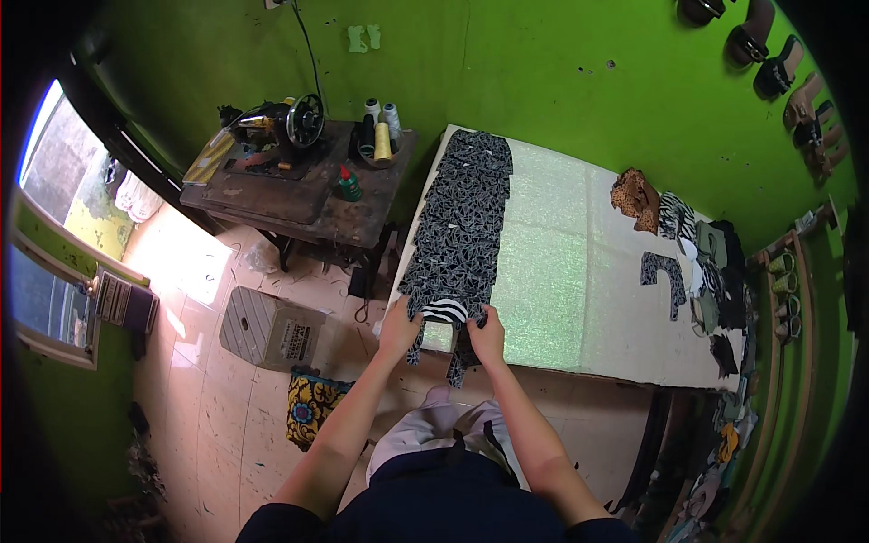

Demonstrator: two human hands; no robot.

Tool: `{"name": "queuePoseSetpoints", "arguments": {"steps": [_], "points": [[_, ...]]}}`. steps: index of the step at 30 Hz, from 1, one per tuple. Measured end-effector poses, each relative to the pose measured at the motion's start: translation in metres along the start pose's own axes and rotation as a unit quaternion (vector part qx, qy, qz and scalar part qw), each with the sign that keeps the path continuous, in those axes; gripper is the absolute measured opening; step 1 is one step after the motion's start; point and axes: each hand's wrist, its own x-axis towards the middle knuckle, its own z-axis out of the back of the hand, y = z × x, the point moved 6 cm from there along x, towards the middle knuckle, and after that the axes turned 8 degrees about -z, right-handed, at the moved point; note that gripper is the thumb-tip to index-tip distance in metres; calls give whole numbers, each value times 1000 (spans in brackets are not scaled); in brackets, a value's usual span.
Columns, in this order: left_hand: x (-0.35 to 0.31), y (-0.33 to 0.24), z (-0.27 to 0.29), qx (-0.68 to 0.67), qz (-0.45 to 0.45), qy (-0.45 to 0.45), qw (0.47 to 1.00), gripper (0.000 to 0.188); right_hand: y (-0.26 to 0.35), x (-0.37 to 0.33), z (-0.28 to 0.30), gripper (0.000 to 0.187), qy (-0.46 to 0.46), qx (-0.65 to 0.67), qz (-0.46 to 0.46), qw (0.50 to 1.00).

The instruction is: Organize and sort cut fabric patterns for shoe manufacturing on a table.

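Observation:
Over the table's near left corner, I hold an arch-shaped piece of dark patterned fabric [458, 368] by its two sides. Its inner curve shows a black-and-white striped underside [444, 311]. My left hand [399, 331] pinches the left side, while the fingers of my right hand [487, 338] are closed on the right side. Both legs of the piece hang down past the table edge. Just beyond my hands, a long overlapping row of matching dark patterned fabric pieces [460, 208] runs to the far end of the table.
The pale-topped table [548, 299] also bears fabric scraps [635, 199] at its right. A sewing machine [294, 122] stands on a worn wooden table [272, 195] with thread cones [383, 143] and a green bottle [349, 185]. Below are a grey stool [258, 328] and a patterned cushion [312, 407]. Sandals [780, 68] hang at right.

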Motion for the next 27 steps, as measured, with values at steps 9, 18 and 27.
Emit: {"name": "queuePoseSetpoints", "arguments": {"steps": [9,18,27], "points": [[-3,0,-1,24,-3,12,1000,46,12,-11,-4,45,-41,-48,17,998],[-10,-4,-4,80,-62,-3,995,48,19,-21,3,48,-59,-137,48,988],[-28,-20,-14,234,-178,-79,952,50,34,-40,-18,52,-85,-240,242,936]]}}
